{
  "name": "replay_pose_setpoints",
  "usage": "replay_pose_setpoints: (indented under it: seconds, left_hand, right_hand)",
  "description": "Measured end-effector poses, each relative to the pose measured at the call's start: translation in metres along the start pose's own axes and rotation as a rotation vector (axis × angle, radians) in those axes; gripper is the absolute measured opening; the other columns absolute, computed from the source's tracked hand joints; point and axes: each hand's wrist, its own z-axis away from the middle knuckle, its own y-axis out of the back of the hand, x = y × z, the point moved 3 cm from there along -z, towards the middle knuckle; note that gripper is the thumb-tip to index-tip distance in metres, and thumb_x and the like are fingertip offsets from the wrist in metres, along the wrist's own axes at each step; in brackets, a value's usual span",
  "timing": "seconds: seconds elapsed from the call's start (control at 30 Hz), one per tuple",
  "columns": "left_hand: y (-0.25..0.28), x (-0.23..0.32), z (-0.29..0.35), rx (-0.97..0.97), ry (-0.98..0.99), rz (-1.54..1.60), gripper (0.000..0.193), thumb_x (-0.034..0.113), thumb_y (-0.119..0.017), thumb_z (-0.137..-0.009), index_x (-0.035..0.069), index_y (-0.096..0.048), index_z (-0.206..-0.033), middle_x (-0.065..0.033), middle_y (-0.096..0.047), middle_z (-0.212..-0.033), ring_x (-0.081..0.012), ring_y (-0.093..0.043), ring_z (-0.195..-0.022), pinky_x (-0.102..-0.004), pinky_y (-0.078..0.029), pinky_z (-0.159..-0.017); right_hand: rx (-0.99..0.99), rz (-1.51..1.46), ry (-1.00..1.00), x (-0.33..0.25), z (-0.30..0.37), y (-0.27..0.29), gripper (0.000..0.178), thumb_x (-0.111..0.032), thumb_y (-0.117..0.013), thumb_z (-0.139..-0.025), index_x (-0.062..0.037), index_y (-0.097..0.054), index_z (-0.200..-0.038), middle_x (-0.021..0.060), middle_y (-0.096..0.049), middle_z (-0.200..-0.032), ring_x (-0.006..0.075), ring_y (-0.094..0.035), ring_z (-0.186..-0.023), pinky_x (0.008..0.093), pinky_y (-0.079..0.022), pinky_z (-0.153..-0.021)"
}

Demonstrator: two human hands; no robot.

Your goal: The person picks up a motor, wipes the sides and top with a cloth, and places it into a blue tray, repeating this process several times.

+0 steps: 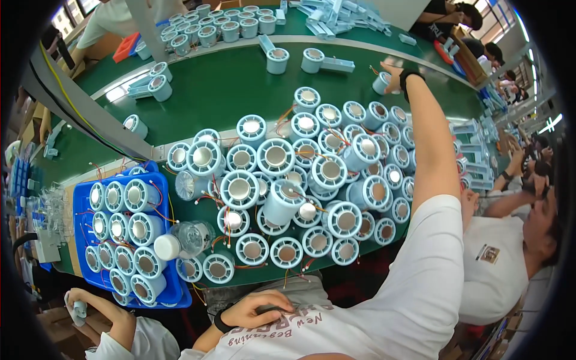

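Note:
My right arm stretches far out over the green bench, and my right hand [393, 79] is closed around a light blue round housing [380, 84] with thin wires at its end. The palm side and some fingertips are hidden. Close to my body, my left hand [259, 308] rests against the shirt, thumb and fingers apart, nothing visible in it. Between the two hands, many similar round housings [276, 157] with metal discs in their ends crowd the bench, some stacked on others, with red, yellow and black wires among them.
A blue tray [191, 293] with more housings stands at left, beside a clear bottle [193, 239] with a white cap. A metal post [102, 99] rises behind it. Light blue brackets [339, 65] lie farther back. Co-workers sit on both sides, one [501, 270] close at right.

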Motion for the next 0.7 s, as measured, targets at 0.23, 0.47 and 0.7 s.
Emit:
replay_pose_setpoints:
  seconds: [0.23, 0.47, 0.7]
  left_hand:
    - [0.014, -0.006, 0.002, 0.087, 0.017, 0.15, 0.027, 0.01, -0.058, -0.093, 0.0, -0.059, -0.118, -0.0149, -0.063, -0.115, -0.0276, -0.057, -0.109, -0.0388, -0.043, -0.096]
    - [0.001, 0.003, 0.006, -0.11, -0.037, 0.006, 0.027, 0.007, -0.059, -0.092, -0.001, -0.061, -0.117, -0.019, -0.061, -0.118, -0.0304, -0.06, -0.108, -0.039, -0.046, -0.094]
    - [-0.029, 0.055, -0.005, -0.14, -0.329, -0.278, 0.04, 0.001, -0.063, -0.086, 0.005, -0.059, -0.126, -0.023, -0.057, -0.126, -0.0354, -0.059, -0.114, -0.0404, -0.048, -0.093]
  right_hand:
    - [0.141, -0.14, 0.112, 0.027, -0.005, -0.005, 0.084, -0.007, -0.083, -0.059, -0.0208, -0.046, -0.133, 0.015, -0.058, -0.125, 0.0325, -0.057, -0.114, 0.0406, -0.048, -0.095]
    - [0.154, -0.376, 0.399, -0.027, 0.176, 0.075, 0.072, 0.001, -0.073, -0.067, -0.0187, -0.047, -0.132, 0.005, -0.059, -0.12, 0.0195, -0.06, -0.096, 0.0354, -0.048, -0.092]
    - [0.191, -0.349, 0.816, -0.097, 0.358, 0.082, 0.066, -0.011, -0.077, -0.069, -0.0151, -0.051, -0.13, 0.0032, -0.064, -0.11, 0.0177, -0.061, -0.096, 0.0338, -0.048, -0.088]
